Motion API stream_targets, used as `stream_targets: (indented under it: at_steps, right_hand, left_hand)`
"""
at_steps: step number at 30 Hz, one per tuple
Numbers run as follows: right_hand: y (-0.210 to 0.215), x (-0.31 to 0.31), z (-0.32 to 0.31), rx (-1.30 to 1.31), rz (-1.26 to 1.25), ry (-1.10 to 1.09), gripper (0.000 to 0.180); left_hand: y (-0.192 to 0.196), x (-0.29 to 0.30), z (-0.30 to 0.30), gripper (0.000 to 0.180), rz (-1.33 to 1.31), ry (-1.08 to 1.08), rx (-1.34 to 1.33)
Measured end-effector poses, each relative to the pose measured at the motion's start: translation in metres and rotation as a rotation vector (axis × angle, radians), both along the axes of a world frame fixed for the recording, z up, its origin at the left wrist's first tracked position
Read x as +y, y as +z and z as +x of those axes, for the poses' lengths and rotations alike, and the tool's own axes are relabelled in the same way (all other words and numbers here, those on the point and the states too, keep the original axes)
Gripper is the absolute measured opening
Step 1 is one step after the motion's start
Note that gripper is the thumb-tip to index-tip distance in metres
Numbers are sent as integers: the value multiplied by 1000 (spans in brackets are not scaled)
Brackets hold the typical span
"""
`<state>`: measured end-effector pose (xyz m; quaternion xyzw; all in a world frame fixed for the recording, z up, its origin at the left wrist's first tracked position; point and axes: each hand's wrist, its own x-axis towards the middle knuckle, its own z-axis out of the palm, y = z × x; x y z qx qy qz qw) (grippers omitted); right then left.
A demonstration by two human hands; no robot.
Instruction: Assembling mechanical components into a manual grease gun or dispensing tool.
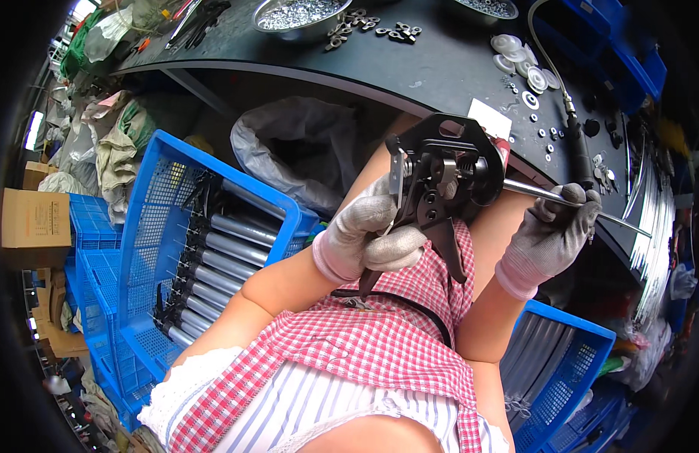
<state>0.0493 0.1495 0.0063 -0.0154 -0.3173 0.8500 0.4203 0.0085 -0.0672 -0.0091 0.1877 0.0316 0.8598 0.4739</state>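
Over my lap, my left hand (364,230), in a grey-white work glove, grips a black caulking gun handle (432,200) with a trigger, a spring and a round end plate. A thin bright metal rod (527,189) runs from the handle toward the right. Around its outer part, the fingers of my gloved right hand (549,238) are closed. Just behind the right fingers hangs a black pneumatic screwdriver (578,151) on a hose. How the rod sits inside the handle is hidden.
On the dark workbench (432,57) are a metal bowl (298,16) of small parts, metal pieces (398,32) and white plastic discs (527,64). Blue crates hold silver tubes (227,257) at left and grey tubes (538,351) at right. Metal rods (655,234) lie at far right.
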Motion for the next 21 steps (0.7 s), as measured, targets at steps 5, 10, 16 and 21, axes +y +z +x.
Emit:
stream_targets:
  at_steps: [5,10,16,21]
  right_hand:
    - [-8,5,7,82,-17,151,20]
    - [-30,35,9,234,-12,492,16]
    - [-27,31,19,-11,58,407,14]
    - [-31,20,22,122,4,423,14]
  left_hand:
    - [2,5,16,66,-13,45,-79]
    - [3,1,22,67,-30,41,-64]
    - [6,-2,21,58,-188,98,-20]
    - [6,-3,11,53,-72,30,70]
